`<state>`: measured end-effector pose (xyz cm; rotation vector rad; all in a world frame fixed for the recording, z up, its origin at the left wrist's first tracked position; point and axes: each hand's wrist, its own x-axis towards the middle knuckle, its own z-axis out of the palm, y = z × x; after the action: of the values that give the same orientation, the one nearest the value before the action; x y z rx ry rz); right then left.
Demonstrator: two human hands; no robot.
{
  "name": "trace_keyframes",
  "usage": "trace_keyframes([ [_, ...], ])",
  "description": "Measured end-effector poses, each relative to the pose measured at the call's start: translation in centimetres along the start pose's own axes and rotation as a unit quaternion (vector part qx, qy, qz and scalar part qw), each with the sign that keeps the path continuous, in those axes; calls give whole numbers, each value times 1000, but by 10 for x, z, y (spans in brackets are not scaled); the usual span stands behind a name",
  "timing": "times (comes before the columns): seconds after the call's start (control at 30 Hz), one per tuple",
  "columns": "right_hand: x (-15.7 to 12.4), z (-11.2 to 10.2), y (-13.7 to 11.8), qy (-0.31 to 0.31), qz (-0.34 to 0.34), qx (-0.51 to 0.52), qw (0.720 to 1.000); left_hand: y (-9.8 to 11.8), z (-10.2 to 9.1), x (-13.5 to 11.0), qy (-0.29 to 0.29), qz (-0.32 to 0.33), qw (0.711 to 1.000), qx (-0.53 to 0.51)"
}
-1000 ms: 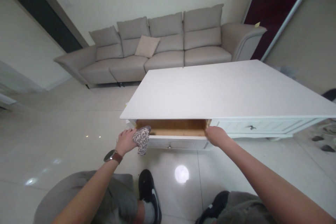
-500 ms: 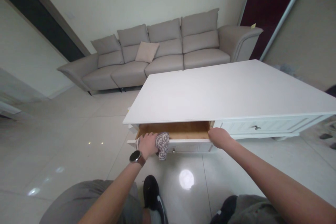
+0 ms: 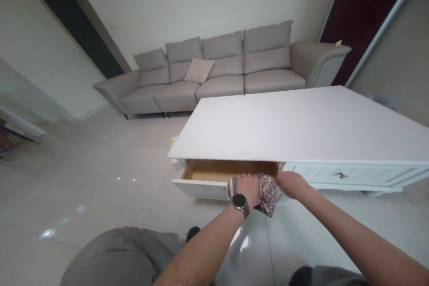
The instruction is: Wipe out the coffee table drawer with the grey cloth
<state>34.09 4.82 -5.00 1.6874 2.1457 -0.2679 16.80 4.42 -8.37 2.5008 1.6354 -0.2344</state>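
A white coffee table has its left drawer pulled out, with the bare wooden inside showing. My left hand, with a watch on the wrist, is closed over a patterned cloth pressed on the top edge of the drawer front, near its right end. At that same end, my right hand is closed on the drawer's right corner; its fingertips are partly hidden. The cloth hangs down over the outside of the front.
A second drawer to the right is closed. Behind the table stands a long grey sofa with a beige cushion. My knee is close below on the left, above the tiled floor.
My left hand has slid the cloth rightward along the drawer front's top edge, from its left part to near my right hand. My right hand keeps its place at the corner.
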Motion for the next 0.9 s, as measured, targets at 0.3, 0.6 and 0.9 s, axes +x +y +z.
trace_keyframes([
  [0.3,-1,5,3,6,2,19,1000,-15,11,-8,51,81,993,-68],
  [0.6,-2,11,15,7,-3,54,999,-82,7,-33,47,49,997,-47],
  [0.9,-13,22,21,33,-4,106,994,-221,6,-73,15,-41,999,-4],
])
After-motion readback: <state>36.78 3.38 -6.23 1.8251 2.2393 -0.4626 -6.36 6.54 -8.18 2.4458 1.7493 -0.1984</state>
